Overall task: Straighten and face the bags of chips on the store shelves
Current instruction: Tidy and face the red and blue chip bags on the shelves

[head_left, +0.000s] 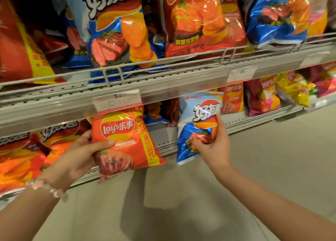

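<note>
My left hand grips a red Lay's bag by its left edge, thumb across the front, holding it upright in front of the lower shelf. My right hand grips a small blue and white chip bag by its lower right side, tilted a little, also in front of the lower shelf. Between the two bags the shelf shows a gap. The upper shelf carries large blue bags and a large red bag standing behind a wire rail.
Red and orange bags fill the lower shelf at the left. Red, purple and yellow bags stand further right. Price tags hang on the upper shelf's front strip. Beige floor lies below.
</note>
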Available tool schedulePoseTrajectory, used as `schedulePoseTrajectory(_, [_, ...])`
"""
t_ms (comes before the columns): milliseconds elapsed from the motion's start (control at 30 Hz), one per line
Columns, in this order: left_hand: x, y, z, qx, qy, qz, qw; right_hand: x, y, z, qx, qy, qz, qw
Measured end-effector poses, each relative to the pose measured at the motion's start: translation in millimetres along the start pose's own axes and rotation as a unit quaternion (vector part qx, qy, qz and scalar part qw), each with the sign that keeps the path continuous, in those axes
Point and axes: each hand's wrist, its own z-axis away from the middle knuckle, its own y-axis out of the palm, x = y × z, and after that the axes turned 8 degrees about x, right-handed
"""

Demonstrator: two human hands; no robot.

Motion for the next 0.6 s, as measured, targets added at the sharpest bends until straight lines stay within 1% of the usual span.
schedulePoseTrajectory(100, [-7,-14,14,0.008,0.012,-0.016,1.0,19,34,12,0.046,-0.015,0.034,0.998])
schedulePoseTrajectory(200, [-13,-27,21,0.026,0.002,-0.006,1.0,36,59,9,0.093,-0.022,0.097,0.991])
schedulePoseTrajectory(300, [-15,-37,29,0.025,-0.014,-0.006,1.0,55,76,-5,0.115,0.0,0.157,0.981])
schedulePoseTrajectory(433, [-15,-39,33,0.026,-0.026,-0.001,0.999,69,100,-23,0.113,-0.007,0.21,0.971])
schedulePoseTrajectory(533, [-9,-39,29,0.025,-0.006,-0.007,1.0,62,125,-36,0.137,0.004,0.263,0.955])
schedulePoseTrajectory(600, [-6,-33,30,0.016,0.007,-0.007,1.0,53,134,-40,0.157,0.012,0.27,0.95])
